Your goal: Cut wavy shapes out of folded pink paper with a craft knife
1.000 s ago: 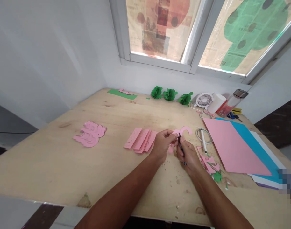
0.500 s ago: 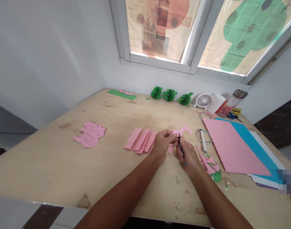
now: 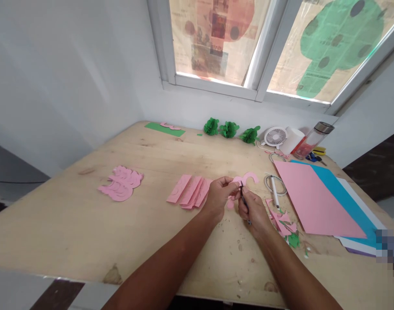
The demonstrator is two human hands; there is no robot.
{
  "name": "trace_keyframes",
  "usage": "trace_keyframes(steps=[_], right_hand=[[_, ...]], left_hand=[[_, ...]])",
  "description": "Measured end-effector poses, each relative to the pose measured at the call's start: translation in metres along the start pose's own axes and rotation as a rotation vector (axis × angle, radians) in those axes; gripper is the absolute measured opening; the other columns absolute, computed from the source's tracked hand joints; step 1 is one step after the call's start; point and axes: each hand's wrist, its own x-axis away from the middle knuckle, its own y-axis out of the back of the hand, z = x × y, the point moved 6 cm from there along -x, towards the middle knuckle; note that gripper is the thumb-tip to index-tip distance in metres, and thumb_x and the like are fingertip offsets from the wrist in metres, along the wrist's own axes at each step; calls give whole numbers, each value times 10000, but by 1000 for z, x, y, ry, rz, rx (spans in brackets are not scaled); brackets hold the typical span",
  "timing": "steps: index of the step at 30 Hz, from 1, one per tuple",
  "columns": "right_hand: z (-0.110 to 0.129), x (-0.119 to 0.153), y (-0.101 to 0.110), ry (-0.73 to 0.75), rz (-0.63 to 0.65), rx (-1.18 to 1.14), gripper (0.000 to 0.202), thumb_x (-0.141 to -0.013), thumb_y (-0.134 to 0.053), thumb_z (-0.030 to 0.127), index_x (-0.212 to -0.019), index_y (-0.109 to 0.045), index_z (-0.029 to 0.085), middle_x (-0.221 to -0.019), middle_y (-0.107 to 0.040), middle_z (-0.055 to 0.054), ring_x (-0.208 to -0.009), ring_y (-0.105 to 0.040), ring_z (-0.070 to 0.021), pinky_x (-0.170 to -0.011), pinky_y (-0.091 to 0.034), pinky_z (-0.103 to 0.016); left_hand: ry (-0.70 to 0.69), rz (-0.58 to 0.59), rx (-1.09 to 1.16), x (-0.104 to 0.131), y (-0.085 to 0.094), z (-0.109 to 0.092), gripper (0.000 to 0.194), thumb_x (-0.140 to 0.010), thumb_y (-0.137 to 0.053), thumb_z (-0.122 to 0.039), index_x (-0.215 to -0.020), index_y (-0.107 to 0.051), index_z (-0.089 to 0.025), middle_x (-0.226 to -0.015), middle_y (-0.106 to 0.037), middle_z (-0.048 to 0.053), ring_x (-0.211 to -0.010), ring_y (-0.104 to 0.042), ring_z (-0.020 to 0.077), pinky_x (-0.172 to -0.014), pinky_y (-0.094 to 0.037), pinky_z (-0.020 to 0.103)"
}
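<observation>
My left hand [image 3: 219, 197] pinches a pink paper cutout [image 3: 250, 176] whose curved, scalloped end shows beyond the fingers. My right hand [image 3: 253, 207] is closed around a dark, slim cutting tool [image 3: 244, 199], which looks like small scissors or a craft knife. Its tip meets the pink paper between the two hands. Left of my left hand lie several folded pink paper strips [image 3: 190, 191] with drawn curves. Farther left is a pile of pink scalloped cutouts [image 3: 122, 183]. Part of the held paper is hidden by my fingers.
Pink and green scraps [image 3: 286, 224] lie right of my right hand, near a white pen [image 3: 275, 193] and a coiled cable. Large coloured sheets [image 3: 320, 200] cover the right side. Along the wall stand green paper ornaments [image 3: 229, 129], a small fan [image 3: 275, 137] and a bottle [image 3: 315, 140].
Both hands stay in nearly the same place with the paper and tool. The tool's tip looks slightly shifted, and the whole view has moved a little.
</observation>
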Motion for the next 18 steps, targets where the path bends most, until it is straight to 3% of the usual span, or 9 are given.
trace_keyframes(steps=[18], right_hand=[[4,2,-2,-14,2,26,367,-753,-584,500,-619,-513,167,-348,-311,99,-316,-167,-39,-335,-84,-189]], left_hand=[[15,-50,11,2,2,-2,172,-560,-725,-235,-597,-606,-117,-549,-578,9,-511,-506,98,-537,-395,238]])
